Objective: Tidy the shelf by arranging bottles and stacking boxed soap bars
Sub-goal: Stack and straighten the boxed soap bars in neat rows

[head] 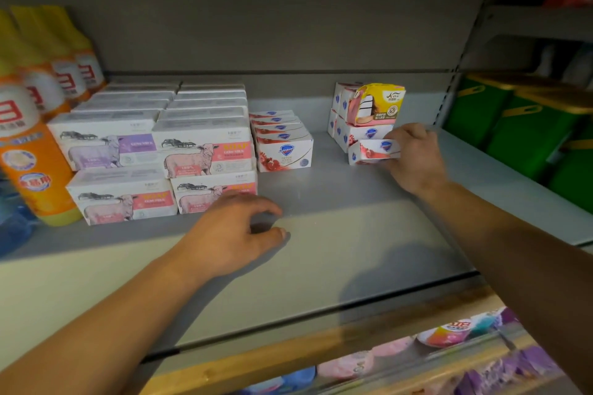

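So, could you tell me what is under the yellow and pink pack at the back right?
The yellow and pink pack sits on stacked white Safeguard soap boxes. More boxes stand behind it; how many is hidden.

Green bins at right — packets on lower shelf.

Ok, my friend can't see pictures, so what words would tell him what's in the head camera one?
A person's right hand grips a small white-and-red boxed soap bar beside a stack of the same boxes on a grey shelf, while the left hand hovers open over the shelf. Stacked sheep-printed soap boxes and orange bottles stand to the left.
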Motion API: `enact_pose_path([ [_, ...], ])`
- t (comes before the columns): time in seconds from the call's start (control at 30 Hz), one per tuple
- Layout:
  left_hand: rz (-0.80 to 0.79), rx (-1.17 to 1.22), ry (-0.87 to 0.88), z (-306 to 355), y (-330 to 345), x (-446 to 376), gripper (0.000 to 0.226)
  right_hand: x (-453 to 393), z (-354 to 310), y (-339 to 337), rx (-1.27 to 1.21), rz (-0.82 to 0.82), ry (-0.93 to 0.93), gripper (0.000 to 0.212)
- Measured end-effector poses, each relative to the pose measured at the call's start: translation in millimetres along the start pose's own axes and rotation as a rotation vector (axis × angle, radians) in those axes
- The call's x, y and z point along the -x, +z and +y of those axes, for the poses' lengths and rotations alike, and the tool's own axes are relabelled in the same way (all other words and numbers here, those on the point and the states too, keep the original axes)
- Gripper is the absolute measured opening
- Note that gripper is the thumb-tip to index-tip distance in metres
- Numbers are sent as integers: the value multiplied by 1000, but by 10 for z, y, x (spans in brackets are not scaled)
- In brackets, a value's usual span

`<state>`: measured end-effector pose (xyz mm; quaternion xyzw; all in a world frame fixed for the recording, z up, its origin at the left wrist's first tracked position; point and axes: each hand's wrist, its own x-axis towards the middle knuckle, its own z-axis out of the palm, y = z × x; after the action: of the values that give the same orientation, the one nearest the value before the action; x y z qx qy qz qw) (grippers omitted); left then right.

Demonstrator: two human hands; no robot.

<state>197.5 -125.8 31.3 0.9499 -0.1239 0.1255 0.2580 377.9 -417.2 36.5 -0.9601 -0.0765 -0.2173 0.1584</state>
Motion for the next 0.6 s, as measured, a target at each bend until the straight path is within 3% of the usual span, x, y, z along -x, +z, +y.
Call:
enact_pose_path([
  [0.17,104,153,-69,6,-3,21,42,421,-476,-301,-511,9,-35,37],
  [0.27,173,357,-97,78,-43,40,51,744,-798,-505,-931,-174,-56,29],
  [0.33,170,462,-94,122,-67,44,56,896,-983,-535,-1031,-252,-131,31],
  [0.43,194,531,-138,95,-87,34,37,1031,-1212,-469,-1148,-275,-190,30],
  [0.6,179,648,-178,52,-102,44,25,1122,-1280,-260,-1236,-271,-102,25],
])
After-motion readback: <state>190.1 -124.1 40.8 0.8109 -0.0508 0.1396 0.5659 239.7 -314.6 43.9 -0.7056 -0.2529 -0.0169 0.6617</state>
